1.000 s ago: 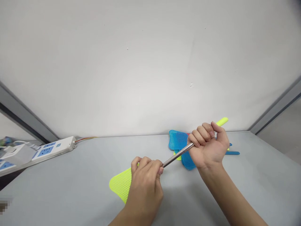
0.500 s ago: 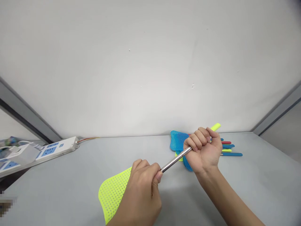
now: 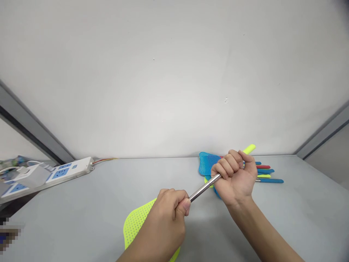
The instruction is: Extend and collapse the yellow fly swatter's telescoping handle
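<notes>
A yellow-green fly swatter (image 3: 202,191) with a metal telescopic rod slants across the view above the grey table. My left hand (image 3: 169,222) is closed around the rod near the perforated head, hiding part of that head. Palm up, my right hand (image 3: 235,178) wraps the upper end, and the yellow-green handle tip sticks out past its thumb. A short length of bare rod shows between the two hands. Behind my right hand lies a pile of blue, red and yellow-green fly swatters (image 3: 208,163), partly hidden by it, with their handles pointing right.
On the left of the table (image 3: 109,203) lies a white power strip (image 3: 72,171) with a white adapter (image 3: 34,176) and cables. A white wall (image 3: 163,80) rises behind the table. Grey frame posts stand at both sides.
My hands have come slightly closer together, and less bare rod shows between them. The swatter's head has shifted right and turned, so its lower edge now shows below my left hand.
</notes>
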`<move>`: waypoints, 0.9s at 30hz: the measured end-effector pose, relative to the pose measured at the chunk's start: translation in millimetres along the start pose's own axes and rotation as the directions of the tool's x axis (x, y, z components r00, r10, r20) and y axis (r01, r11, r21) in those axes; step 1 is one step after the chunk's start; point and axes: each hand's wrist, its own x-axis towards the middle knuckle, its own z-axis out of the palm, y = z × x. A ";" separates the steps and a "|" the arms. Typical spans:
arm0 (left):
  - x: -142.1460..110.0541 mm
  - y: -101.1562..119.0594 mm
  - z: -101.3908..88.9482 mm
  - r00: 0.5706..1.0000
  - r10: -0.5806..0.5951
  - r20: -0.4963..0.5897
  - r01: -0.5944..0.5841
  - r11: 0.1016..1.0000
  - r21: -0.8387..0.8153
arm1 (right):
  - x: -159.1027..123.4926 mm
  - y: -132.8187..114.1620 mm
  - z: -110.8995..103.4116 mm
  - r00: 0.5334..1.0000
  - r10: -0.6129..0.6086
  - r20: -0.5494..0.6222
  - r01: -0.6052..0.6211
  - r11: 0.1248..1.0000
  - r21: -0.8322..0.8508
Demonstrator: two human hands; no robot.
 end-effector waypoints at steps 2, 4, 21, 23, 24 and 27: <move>1.7 0.8 -2.0 0.996 -0.062 0.060 0.067 0.995 -0.074 | -0.1 0.2 -0.6 1.000 0.003 0.005 -0.003 1.000 -0.015; 4.8 1.5 -4.6 0.976 -0.111 0.190 0.145 0.973 -0.177 | -0.1 0.3 -1.2 1.000 0.009 0.012 -0.009 1.000 -0.022; 12.5 -8.1 0.7 0.809 0.111 0.578 0.449 0.518 -0.728 | 3.1 0.2 -4.8 0.992 0.125 0.027 -0.125 0.992 -0.003; 14.0 -8.5 0.9 0.816 0.113 0.567 0.441 0.511 -0.738 | 4.9 0.1 -3.3 0.992 0.129 -0.006 -0.129 0.991 -0.015; 14.8 -8.1 0.2 0.821 0.115 0.560 0.430 0.522 -0.737 | 6.3 0.5 -2.5 0.991 0.133 -0.026 -0.134 0.991 -0.027; 17.5 -6.0 -4.0 0.861 0.101 0.498 0.337 0.618 -0.710 | 12.4 2.5 -2.4 0.986 0.128 -0.106 -0.141 0.982 -0.122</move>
